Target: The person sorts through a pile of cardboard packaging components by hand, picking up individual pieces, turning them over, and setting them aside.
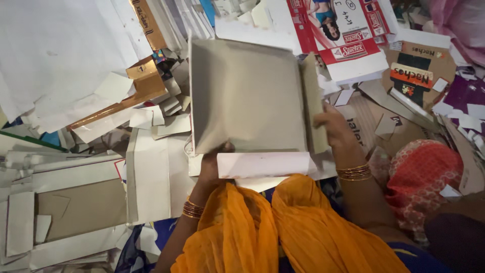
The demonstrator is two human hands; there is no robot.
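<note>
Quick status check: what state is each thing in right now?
Grey cardboard sheet: held up, side and bottom flaps folded.
Left hand: grip on sheet's bottom edge.
Right hand: grip on right flap.
Red printed carton: flattened.
Cardboard scraps: scattered loose.

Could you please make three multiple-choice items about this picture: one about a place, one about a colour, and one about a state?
1. Where is the right hand?
A. on the right side flap of the grey cardboard sheet
B. on the red patterned cloth
C. on the brown carton piece

2. What colour is the scarf at the bottom?
A. green
B. orange
C. white

3. How is the white bottom flap of the sheet?
A. torn off and lying apart
B. rolled into a tube
C. folded, with the left hand at it

Answers:
1 A, the fingers grip the flap's edge.
2 B, the scarf is plainly orange.
3 C, the flap is creased along the sheet's lower edge beside the thumb.
</note>
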